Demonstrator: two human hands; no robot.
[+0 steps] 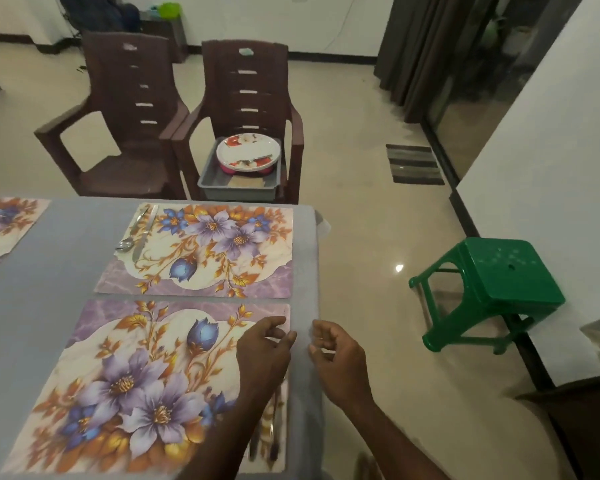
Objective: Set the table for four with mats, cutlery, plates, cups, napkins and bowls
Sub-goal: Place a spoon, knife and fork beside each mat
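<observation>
Two floral mats lie on the grey tablecloth (49, 265): the near mat (136, 382) in front of me and the far mat (208, 251) behind it. A spoon (127, 242) and a knife (142, 237) rest on the far mat's left side. Cutlery (271, 431) lies along the near mat's right edge, partly hidden by my left arm. My left hand (262, 351) hovers over the near mat's right edge, fingers loosely curled, holding nothing. My right hand (336, 355) hangs just beyond the table edge, also loosely curled and empty. A third mat (4, 223) shows at far left.
A grey tray (238, 187) with a stack of flowered plates (248, 152) sits on the right of two brown plastic chairs (125, 126) behind the table. A green plastic stool (492, 289) stands on the tiled floor to the right. A striped doormat (414, 164) lies by the glass door.
</observation>
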